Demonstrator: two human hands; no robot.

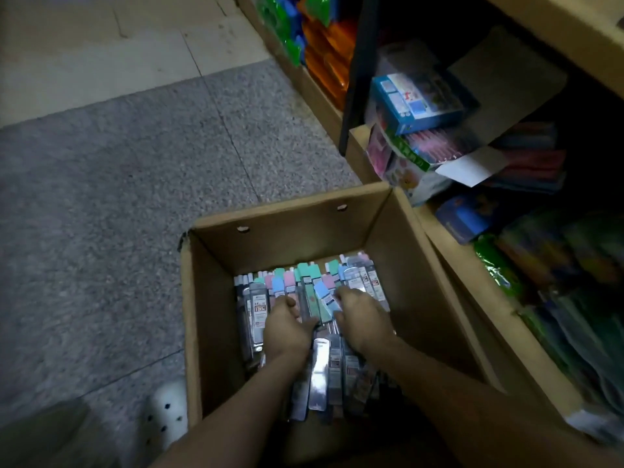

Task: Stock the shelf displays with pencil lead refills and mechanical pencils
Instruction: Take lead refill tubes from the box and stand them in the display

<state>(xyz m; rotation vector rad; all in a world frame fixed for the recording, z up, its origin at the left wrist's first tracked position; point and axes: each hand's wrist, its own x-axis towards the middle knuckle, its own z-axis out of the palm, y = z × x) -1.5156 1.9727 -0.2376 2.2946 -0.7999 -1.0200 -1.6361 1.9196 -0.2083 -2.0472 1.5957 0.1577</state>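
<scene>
An open cardboard box (287, 214) stands on the floor below me, filled with several flat packs of pencil lead refills (258, 312) with pastel blue, pink and green tops. Both hands are down inside it. My left hand (285, 327) grips one side of a bundle of packs (320, 305), its thumb over the top. My right hand (359, 319) curls round the other side of the same bundle. More packs lie under my forearms toward the box's near wall.
A low shelf (479, 265) runs along the right, holding coloured stationery boxes (417, 103) and wrapped packs. Grey speckled floor (118, 197) spreads to the left. A white perforated shoe (167, 412) stands beside the box's left near corner.
</scene>
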